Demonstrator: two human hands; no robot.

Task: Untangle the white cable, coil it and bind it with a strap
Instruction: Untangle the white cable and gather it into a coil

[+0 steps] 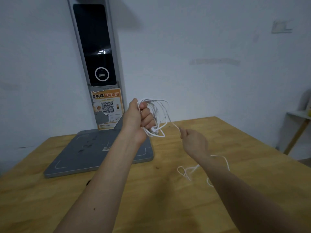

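My left hand (141, 116) is raised above the wooden table (168, 199) and grips a bundle of loops of the white cable (161, 113) in its fist. One strand runs down and right from the bundle to my right hand (193, 142), which pinches it between the fingertips. The loose rest of the cable lies in loops on the table under my right forearm. No strap is visible.
A grey scanner stand (101, 153) with a flat base sits on the table's far left; its tall column (96, 47) with a dark screen and an orange QR sticker stands against the wall. A small shelf (297, 115) stands at the right edge.
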